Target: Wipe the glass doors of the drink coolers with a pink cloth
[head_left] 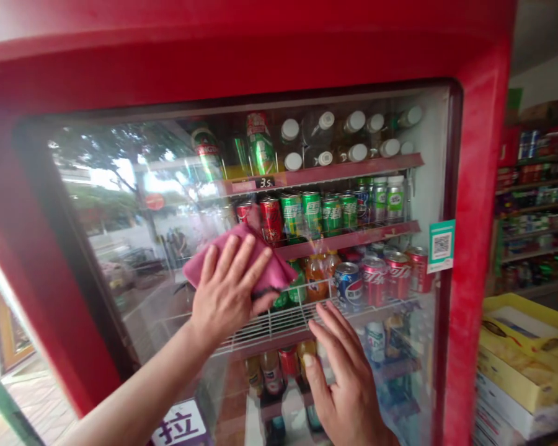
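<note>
My left hand (225, 288) lies with its fingers spread over a pink cleaning cloth (263, 282), holding it flat against the glass door (134, 291) of a red drinks fridge. The cloth's edges show beyond the fingertips and hide part of the shelves. Lower and to the right, my right hand (346, 378) is open in front of the same glass, its thumb apart from the fingers. Whether its fingertips touch the glass I cannot tell. Behind the pane stand green cans (311, 214), a blue Pepsi can (348, 286) and white-capped bottles (356, 122).
A wide red frame (486, 248) surrounds the glass. A QR-code sticker (441, 244) is on its right side, and a sign with a Chinese character (181, 424) sits low on the door. Yellow cartons (516, 365) are stacked at right, before stocked shelves (537, 214). Trees reflect in the pane.
</note>
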Demonstrator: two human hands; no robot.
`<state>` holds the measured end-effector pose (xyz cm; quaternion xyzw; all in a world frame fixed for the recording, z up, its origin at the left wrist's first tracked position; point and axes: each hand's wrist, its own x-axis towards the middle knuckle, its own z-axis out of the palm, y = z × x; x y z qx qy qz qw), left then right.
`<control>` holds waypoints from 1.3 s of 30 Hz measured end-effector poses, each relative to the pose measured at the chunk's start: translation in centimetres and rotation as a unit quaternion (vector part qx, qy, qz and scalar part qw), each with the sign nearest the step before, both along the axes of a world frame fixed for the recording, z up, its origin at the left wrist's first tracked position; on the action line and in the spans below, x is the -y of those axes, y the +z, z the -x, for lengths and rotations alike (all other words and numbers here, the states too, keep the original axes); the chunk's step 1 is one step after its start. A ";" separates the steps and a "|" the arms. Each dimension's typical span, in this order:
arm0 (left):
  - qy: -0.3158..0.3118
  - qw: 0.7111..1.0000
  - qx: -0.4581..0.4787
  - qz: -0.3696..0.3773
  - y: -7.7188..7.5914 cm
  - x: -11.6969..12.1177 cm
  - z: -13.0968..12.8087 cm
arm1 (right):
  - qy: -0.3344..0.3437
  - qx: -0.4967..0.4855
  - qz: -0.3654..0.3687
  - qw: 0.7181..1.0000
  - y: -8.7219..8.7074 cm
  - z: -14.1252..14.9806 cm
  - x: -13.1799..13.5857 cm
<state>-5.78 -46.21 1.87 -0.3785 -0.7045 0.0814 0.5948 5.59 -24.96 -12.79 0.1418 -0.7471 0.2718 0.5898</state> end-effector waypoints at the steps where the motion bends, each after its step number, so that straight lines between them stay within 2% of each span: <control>1: 0.006 0.999 -0.005 -0.041 2.4 -0.6 0.3 | -0.009 -0.003 0.009 1.000 0.2 0.0 -0.6; 3: 0.017 0.990 0.002 -0.142 7.3 -2.5 0.7 | -0.022 -0.009 0.025 0.999 0.6 0.1 -1.7; 5: 0.015 0.981 0.023 -0.190 10.9 -5.1 0.9 | -0.025 -0.012 0.037 0.999 0.9 0.1 -2.6; 6: 0.011 0.980 0.026 -0.195 11.8 -6.4 0.9 | -0.025 -0.012 0.040 0.999 0.9 0.1 -2.9; 7: 0.008 0.982 0.026 -0.187 12.1 -7.6 0.8 | -0.024 -0.011 0.040 0.999 0.9 0.1 -3.1; 8: 0.006 0.986 0.024 -0.167 11.8 -8.6 0.8 | -0.024 -0.010 0.038 0.999 0.7 0.1 -3.3; 9: 0.006 0.990 0.020 -0.138 10.8 -9.5 0.7 | -0.022 -0.009 0.034 0.999 0.5 0.0 -3.6; 11: 0.009 0.998 0.011 -0.064 7.5 -10.5 0.4 | -0.020 -0.006 0.027 0.999 -0.1 -0.1 -4.1; 14: 0.012 1.000 0.007 0.019 0.6 -10.7 -0.2 | -0.012 0.001 0.019 1.000 -0.9 -0.4 -5.3; 17: 0.002 0.999 0.001 0.038 -5.5 -9.6 -0.9 | -0.004 0.001 0.003 1.000 -0.9 -0.3 -7.0; 19: 0.003 1.000 -0.006 0.031 -7.8 -8.6 -1.2 | -0.002 -0.006 -0.003 1.000 -0.1 -0.1 -8.3; 21: 0.013 1.000 -0.012 0.010 -8.3 -7.5 -1.4 | -0.004 -0.015 -0.004 1.000 1.0 0.4 -9.6; 22: 0.022 1.000 -0.013 -0.005 -7.7 -7.2 -1.4 | -0.007 -0.020 -0.007 1.000 1.6 0.6 -10.1; 24: 0.042 0.998 -0.015 -0.047 -5.2 -6.9 -1.1 | -0.018 -0.025 -0.013 0.999 2.7 0.8 -11.0; 26: 0.064 0.994 -0.011 -0.093 -1.1 -7.6 -0.7 | -0.028 -0.019 -0.014 0.999 3.4 0.8 -11.5; 29: 0.086 0.975 0.027 -0.203 5.1 -10.7 0.0 | -0.034 -0.005 -0.018 0.999 4.2 0.7 -11.9; 30: 0.084 0.971 0.032 -0.222 6.4 -12.0 0.1 | -0.035 -0.005 -0.022 0.999 4.4 0.7 -11.9; 31: 0.077 0.971 0.028 -0.224 7.0 -13.4 0.1 | -0.035 -0.008 -0.025 0.999 4.5 0.8 -12.0; 32: 0.072 0.976 0.025 -0.205 6.9 -14.6 0.1 | -0.037 -0.012 -0.027 0.999 4.7 0.9 -12.2; 33: 0.065 0.983 0.018 -0.170 5.9 -15.5 -0.1 | -0.038 -0.018 -0.028 0.999 4.7 1.1 -12.4; 34: 0.058 0.991 0.012 -0.123 4.3 -16.2 -0.2 | -0.039 -0.022 -0.028 0.999 4.7 1.3 -12.7; 36: 0.040 0.999 0.004 -0.024 -0.3 -16.7 -0.8 | -0.041 -0.025 -0.026 0.999 4.4 1.7 -13.3; 38: 0.016 0.999 0.000 0.032 -5.1 -16.0 -1.3 | -0.044 -0.022 -0.025 0.998 3.9 2.0 -14.0; 39: 0.006 0.999 -0.003 0.046 -6.9 -15.5 -1.4 | -0.045 -0.020 -0.027 0.998 3.5 2.1 -14.3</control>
